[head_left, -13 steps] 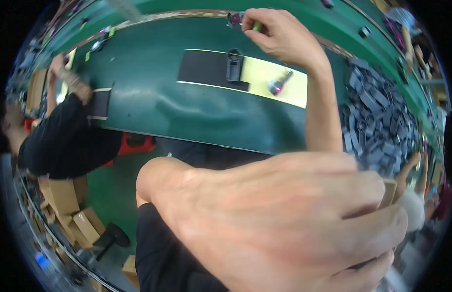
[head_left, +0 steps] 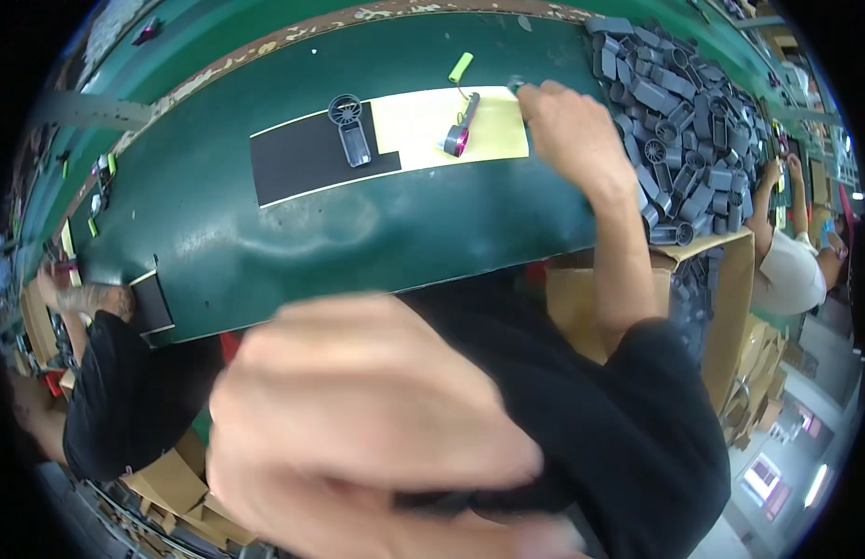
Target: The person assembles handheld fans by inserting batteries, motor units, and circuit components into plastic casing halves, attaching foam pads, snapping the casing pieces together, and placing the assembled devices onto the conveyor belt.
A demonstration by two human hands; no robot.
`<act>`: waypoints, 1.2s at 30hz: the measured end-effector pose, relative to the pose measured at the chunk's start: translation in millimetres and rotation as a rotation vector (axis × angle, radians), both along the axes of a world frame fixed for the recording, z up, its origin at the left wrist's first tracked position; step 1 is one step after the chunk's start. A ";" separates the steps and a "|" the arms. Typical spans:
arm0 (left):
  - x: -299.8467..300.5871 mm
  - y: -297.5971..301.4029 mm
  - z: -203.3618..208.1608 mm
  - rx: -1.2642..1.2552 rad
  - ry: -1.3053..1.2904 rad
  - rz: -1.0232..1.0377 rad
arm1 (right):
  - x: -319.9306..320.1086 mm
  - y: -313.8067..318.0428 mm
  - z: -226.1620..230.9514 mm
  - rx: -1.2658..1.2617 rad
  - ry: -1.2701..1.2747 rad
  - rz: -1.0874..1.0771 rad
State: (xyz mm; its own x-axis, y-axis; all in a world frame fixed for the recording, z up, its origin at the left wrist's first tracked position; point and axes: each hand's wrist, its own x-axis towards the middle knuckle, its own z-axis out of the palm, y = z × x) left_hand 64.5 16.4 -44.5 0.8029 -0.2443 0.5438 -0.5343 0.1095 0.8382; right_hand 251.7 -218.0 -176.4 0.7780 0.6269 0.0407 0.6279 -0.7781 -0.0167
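My right hand (head_left: 572, 135) reaches over the bench by the right end of a yellow sheet (head_left: 502, 140). Its fingers are curled together; a small blurred thing at the fingertips cannot be made out. On the sheet lies a small motor part with a magenta ring (head_left: 457, 140) and a dark stem. A thin wire seems to lead from it to a green cylinder (head_left: 461, 67) just beyond the sheet. Left of these, a grey plastic housing (head_left: 355, 140) with a round grille rests on a black mat (head_left: 297, 154). My left hand (head_left: 358, 401), large and smeared by motion, fills the lower foreground.
A big heap of grey plastic housings (head_left: 679, 121) covers the bench's right end, above an open cardboard box (head_left: 582, 303). At the left, a person in black (head_left: 134, 401) works at the same green bench (head_left: 218, 233). Another person (head_left: 791, 270) is at the far right.
My view has turned to the right. The right hand has let go of the green cylinder and moved toward the sheet's right end. My left hand has swung leftward across the foreground.
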 end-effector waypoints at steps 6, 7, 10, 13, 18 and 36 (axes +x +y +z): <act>37.8 32.4 -79.3 0.526 0.225 0.099 | -57.0 -26.0 -2.5 0.187 0.381 0.031; 46.0 33.6 -94.4 0.626 0.200 0.114 | -59.7 -32.5 5.0 0.205 0.447 -0.003; 71.4 36.0 -108.5 0.844 0.210 0.086 | -59.7 -51.5 13.6 0.313 0.380 -0.068; 99.9 29.8 -115.5 0.841 0.202 0.092 | -55.7 -59.2 -1.9 0.318 0.271 -0.202; 127.2 19.2 -115.9 0.892 0.218 0.194 | -58.5 -43.8 -22.6 0.477 0.359 -0.316; 185.3 -0.7 -132.7 0.919 0.207 0.229 | -58.2 -30.9 -69.3 0.642 0.340 -0.278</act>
